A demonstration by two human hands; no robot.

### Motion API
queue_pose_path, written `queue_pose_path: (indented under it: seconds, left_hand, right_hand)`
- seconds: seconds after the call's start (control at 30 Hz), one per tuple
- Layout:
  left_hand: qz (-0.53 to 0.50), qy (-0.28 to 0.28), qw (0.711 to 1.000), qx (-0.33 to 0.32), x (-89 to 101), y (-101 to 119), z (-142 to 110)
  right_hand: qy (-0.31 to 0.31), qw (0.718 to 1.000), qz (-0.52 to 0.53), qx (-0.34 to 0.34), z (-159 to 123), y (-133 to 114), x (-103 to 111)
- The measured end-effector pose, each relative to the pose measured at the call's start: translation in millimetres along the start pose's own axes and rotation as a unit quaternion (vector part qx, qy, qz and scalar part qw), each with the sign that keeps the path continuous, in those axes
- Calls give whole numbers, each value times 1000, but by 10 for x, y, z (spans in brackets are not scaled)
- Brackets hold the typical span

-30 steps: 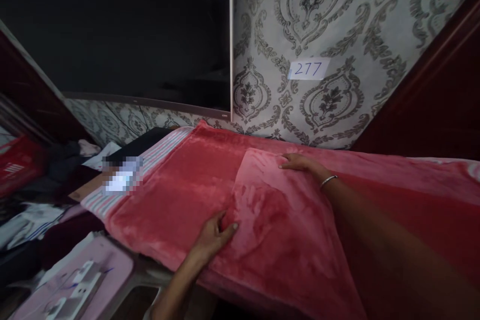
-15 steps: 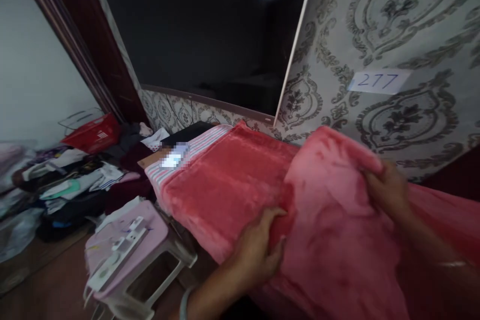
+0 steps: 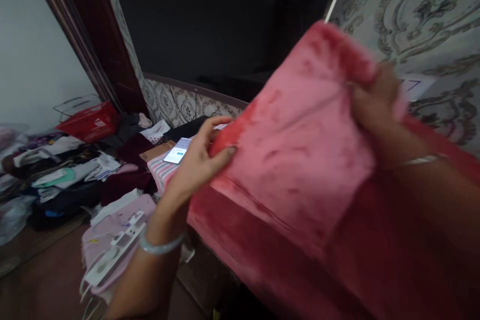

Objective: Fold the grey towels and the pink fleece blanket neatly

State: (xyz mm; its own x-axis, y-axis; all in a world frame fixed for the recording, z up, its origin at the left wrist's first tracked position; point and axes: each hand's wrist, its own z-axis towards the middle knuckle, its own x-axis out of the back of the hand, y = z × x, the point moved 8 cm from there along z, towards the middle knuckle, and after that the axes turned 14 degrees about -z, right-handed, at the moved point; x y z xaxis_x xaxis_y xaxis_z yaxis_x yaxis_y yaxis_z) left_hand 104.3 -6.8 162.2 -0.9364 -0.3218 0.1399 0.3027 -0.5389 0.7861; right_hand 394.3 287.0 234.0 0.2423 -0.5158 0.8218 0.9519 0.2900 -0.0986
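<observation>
A plush red and pink blanket spreads before me, its near part hanging down over the front. My right hand is closed on a raised, folded portion of it, holding it up in front of the black screen; this hand is blurred. On the left, my left hand has its thumb and fingers around the folded edge of the same cloth. A pink, white and grey striped cloth shows behind my left wrist. A lit phone lies on the stripes, partly hidden by my left hand.
A large black screen hangs on the patterned wall. At the lower left, a pink stool carries a white power strip. Heaped clothes and a red basket lie beyond it.
My right hand has lifted the blanket's fold higher. My left hand has moved up and to the left with the cloth's edge, now covering part of the striped cloth.
</observation>
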Motion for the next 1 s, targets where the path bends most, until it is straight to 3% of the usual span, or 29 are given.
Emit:
queue_pose_path:
  seconds: [0.03,0.1,0.2,0.27,0.37,0.5,0.6,0.7,0.83,0.9,1.0]
  left_hand:
    - [26,6,999,32,188,-250,17]
    - [102,24,989,107,529,-816,-41]
    - [263,52,938,218,874,-1538,-308]
    - [329,44,923,197,831,-1689,-467]
    - [350,-22,932,97,323,-1533,-669]
    - [290,-184,939,21,-708,-1231,-1015]
    - [292,-240,925,32,-1185,-1259,-1257]
    - [328,-233,915,30,-1313,-1369,-1382]
    - [338,-234,912,-2,-1296,-1400,-1419]
    - [339,-244,909,-4,-1291,-1405,-1410]
    - [342,-250,906,-5,-1293,-1422,-1387]
  right_hand:
    - [54,998,3,-25,-30,-249,-59]
    - [-40,999,-7,12,-213,-768,-610]
    - [-155,984,-28,87,-717,-1221,-1504]
    - [-236,961,-67,130,-1062,-1293,-2040]
    - [-295,939,-74,160,-1349,-1196,-2507]
    - [-274,955,-21,113,-1244,-891,-2638]
    - [-261,963,-11,69,-1108,-667,-2669]
    - [-253,966,11,51,-1082,-536,-2689]
    - [-248,967,36,50,-1199,-339,-2640]
    - [-245,968,33,35,-1288,-107,-2564]
    - [-226,974,6,0,-1458,449,-2367]
